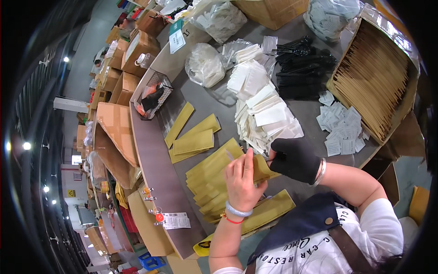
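Observation:
Between my two hands is a yellow-brown paper sleeve (262, 170), its mouth turned toward my right side. My left hand (243, 182), bare, pinches the sleeve's left end. My right hand (293, 160), in a black glove, is closed at the sleeve's other end; its fingertips and anything in them are hidden. Under and left of my left hand lies a fanned stack of similar sleeves (210, 176). A heap of white folded paper packets (269, 109) lies just beyond my hands. Several loose sleeves (194, 141) rest farther left, and another long sleeve (269, 210) lies near my body.
Black plastic cutlery (301, 73) is piled beyond the packets. Small printed slips (340, 125) lie at the right, beside a cardboard box (372, 77) packed with brown sleeves. A wire basket (154, 97) stands by the table's raised left edge (157, 169). Plastic bags (205, 64) sit at the back.

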### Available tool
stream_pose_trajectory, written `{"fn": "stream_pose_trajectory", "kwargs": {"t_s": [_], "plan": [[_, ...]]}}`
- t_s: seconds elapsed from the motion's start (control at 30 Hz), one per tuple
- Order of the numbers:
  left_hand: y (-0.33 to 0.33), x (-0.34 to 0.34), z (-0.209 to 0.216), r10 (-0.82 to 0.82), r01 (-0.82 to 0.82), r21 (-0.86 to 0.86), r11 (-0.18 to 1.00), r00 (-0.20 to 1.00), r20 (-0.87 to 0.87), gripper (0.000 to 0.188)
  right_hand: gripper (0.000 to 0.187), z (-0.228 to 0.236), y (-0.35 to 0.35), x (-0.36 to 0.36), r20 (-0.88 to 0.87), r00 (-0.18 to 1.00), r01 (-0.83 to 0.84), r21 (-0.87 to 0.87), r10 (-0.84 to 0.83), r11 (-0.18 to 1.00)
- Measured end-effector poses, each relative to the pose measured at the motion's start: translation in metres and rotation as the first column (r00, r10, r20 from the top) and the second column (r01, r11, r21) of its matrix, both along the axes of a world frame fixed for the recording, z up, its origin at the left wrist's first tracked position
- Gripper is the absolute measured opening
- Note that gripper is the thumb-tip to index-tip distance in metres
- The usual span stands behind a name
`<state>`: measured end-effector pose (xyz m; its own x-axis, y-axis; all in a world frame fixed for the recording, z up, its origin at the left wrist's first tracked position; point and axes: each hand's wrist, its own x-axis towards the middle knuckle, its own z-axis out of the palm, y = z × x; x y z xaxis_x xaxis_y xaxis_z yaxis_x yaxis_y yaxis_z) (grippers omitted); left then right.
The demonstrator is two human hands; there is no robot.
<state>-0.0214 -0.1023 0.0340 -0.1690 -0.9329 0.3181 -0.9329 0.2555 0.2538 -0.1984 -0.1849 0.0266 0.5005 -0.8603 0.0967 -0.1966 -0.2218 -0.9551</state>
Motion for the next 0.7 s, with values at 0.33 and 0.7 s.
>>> {"fn": "stream_pose_trajectory", "kwargs": {"t_s": [0.33,0.7], "plan": [[-0.005,-0.006,0.002,-0.08,0.08,0.054,0.995,0.997,-0.012,0.093,0.016,-0.032,-0.003,0.003,0.001,1.0,-0.024,0.023,0.024,0.999],[-0.021,0.023,-0.007,-0.17,0.156,0.119,0.981,0.978,0.122,0.093,0.021,-0.04,-0.02,-0.063,0.094,0.991,-0.116,0.186,0.1,0.976]]}}
